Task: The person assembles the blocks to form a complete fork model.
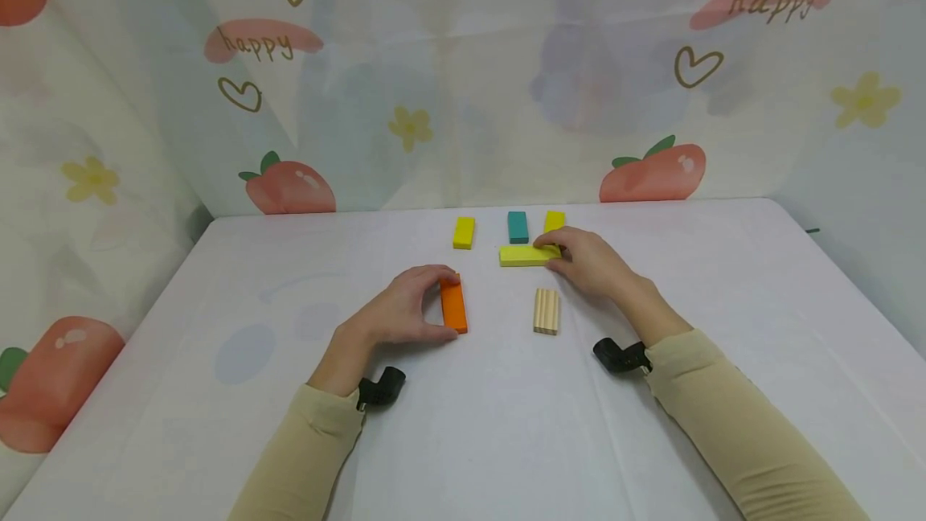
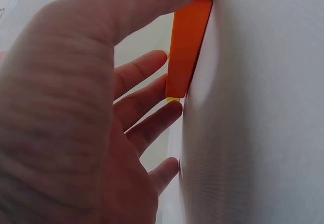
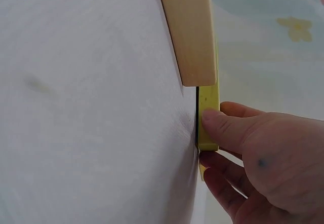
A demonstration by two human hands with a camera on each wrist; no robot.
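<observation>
Orange block and long yellow block, that's our pair, both on the white table. Two hands are in: the left hand pinches the orange one lengthwise, thumb at the near end, fingertips at the far end; the right hand grips the yellow one's right end. And here's the angle we watch: orange points away from us, yellow lies crosswise, beyond it and to its right, with the right hand nearer. Down in size, we spot a ribbed wooden block on yellow's near side, then a teal block, a short yellow block and a partly hidden yellow block behind. Our left wrist view catches splayed fingers the head view hides; only the head view gives us teal.
</observation>
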